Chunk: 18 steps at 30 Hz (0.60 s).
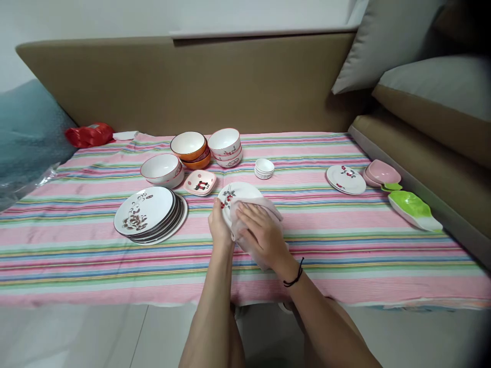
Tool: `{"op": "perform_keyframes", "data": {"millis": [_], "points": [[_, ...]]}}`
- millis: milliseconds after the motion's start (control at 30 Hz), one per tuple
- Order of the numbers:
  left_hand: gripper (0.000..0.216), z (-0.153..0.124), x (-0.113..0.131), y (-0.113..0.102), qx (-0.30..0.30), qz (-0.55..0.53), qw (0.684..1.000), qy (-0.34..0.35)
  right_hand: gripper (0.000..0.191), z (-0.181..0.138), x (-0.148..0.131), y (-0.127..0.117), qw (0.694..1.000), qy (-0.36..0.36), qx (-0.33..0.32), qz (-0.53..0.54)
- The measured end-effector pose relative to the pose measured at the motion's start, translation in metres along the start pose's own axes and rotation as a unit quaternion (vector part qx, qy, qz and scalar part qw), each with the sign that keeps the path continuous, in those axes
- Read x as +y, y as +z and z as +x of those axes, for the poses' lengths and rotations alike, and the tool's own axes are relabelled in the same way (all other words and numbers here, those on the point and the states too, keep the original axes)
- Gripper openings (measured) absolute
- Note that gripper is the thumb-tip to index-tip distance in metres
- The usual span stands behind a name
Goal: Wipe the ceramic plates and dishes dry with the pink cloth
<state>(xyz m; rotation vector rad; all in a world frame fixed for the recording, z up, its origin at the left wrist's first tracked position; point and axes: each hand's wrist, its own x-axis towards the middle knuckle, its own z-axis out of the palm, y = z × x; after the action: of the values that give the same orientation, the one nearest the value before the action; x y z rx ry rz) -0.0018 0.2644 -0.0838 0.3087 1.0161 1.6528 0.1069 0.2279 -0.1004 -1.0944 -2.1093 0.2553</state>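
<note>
My left hand [220, 226] grips the left rim of a white plate [242, 190] with a red flower and grey leaf print. The plate is held tilted over the striped cloth, its lower right part hidden. Against its face, my right hand [261, 230] presses a thin whitish wiping cloth [251, 249], which drapes past the plate's edge. The right fingers lie together over the fabric. Just beyond the plate are a small square dish [200, 182] with a cartoon print and a stack of tiny white dishes [264, 167].
Left stands a plate stack [148, 212]; behind it are white bowls [161, 168], orange bowls [188, 146] and flowered bowls [225, 144]. Right lie flowered plates [346, 180], pink bowls [383, 172] and a green dish [412, 207]. A striped tablecloth [76, 245] lies beneath; a red bag [90, 135] sits back left.
</note>
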Motion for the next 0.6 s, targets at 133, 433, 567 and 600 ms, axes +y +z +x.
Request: {"op": "perform_keyframes", "data": {"millis": [133,433,567,600], "points": [[0.026,-0.005,0.005,0.0,-0.098,-0.073,0.982,-0.145,0.053,0.003,-0.005,-0.003,0.998,-0.048,-0.037,0.027],[0.053,-0.017,0.014,-0.001,-0.118,-0.097,0.966,-0.21,0.052,0.009,-0.003,-0.005,0.996,-0.075,-0.041,0.03],[0.041,-0.016,0.01,0.001,-0.147,-0.101,0.964,-0.199,0.053,0.01,0.001,-0.005,0.998,-0.044,-0.032,0.008],[0.039,-0.016,0.008,0.002,-0.16,-0.1,0.961,-0.202,0.053,0.01,0.003,-0.005,0.999,-0.031,-0.025,-0.001]]}}
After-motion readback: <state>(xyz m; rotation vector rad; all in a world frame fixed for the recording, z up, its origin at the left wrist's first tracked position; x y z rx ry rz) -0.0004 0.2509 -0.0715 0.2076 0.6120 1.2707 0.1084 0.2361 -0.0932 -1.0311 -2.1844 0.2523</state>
